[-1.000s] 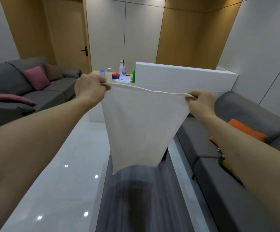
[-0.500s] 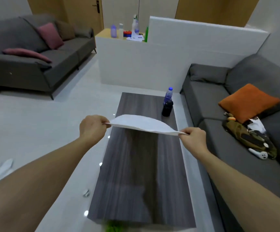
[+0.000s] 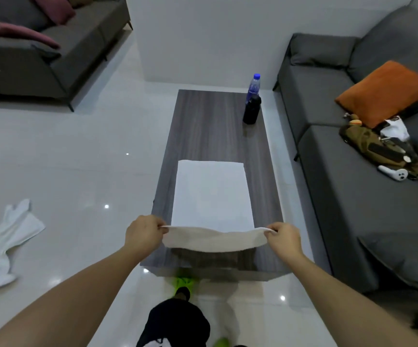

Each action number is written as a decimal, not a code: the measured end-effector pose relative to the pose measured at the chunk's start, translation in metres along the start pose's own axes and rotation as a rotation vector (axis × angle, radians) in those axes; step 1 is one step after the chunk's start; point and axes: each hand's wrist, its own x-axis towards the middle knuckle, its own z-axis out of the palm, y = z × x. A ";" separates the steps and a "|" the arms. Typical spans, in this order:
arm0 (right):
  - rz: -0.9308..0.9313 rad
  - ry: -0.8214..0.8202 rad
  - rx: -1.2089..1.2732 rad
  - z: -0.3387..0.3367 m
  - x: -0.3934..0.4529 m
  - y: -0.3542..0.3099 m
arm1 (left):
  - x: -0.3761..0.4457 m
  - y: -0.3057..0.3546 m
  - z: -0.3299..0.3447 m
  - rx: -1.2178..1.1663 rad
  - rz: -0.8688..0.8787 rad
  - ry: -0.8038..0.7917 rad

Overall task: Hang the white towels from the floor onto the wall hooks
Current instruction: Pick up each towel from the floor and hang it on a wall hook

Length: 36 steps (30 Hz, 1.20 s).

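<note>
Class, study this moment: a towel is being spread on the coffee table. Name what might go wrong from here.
1. The towel, pinched by the left hand and right hand, shares the table with two bottles; a flick might topple them.
2. A crumpled towel lies on the glossy floor, a possible slip hazard.

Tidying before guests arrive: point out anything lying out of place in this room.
A white towel lies crumpled on the floor at left, not hung. Another towel is spread on the coffee table, its near edge pinched by the left hand and right hand.
</note>
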 end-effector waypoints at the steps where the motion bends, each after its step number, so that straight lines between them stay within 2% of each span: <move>1: 0.021 -0.017 -0.005 0.005 0.005 0.001 | 0.006 -0.003 0.005 0.019 0.000 -0.029; 6: 0.128 -0.025 -0.023 0.021 0.060 -0.018 | 0.076 -0.008 0.009 0.004 -0.034 -0.116; 11: 0.170 -0.042 -0.028 0.021 0.148 -0.065 | 0.178 0.000 -0.003 -0.032 -0.060 -0.147; 16: 0.156 0.003 -0.063 0.018 0.251 -0.109 | 0.290 0.024 -0.023 -0.089 -0.092 -0.082; 20: 0.218 -0.026 -0.090 0.029 0.301 -0.119 | 0.337 0.037 -0.019 -0.197 -0.142 -0.040; 24: 0.316 -0.116 -0.049 0.056 0.287 -0.095 | 0.326 0.032 0.016 -0.210 -0.195 -0.201; 30: 0.478 -0.344 -0.085 0.105 0.227 -0.015 | 0.261 -0.001 0.095 -0.162 -0.321 -0.496; 33: 0.521 -0.402 -0.102 0.127 0.206 0.023 | 0.227 -0.011 0.133 -0.150 -0.394 -0.545; 36: 0.603 -0.400 -0.063 0.145 0.191 0.055 | 0.194 -0.015 0.169 -0.219 -0.498 -0.511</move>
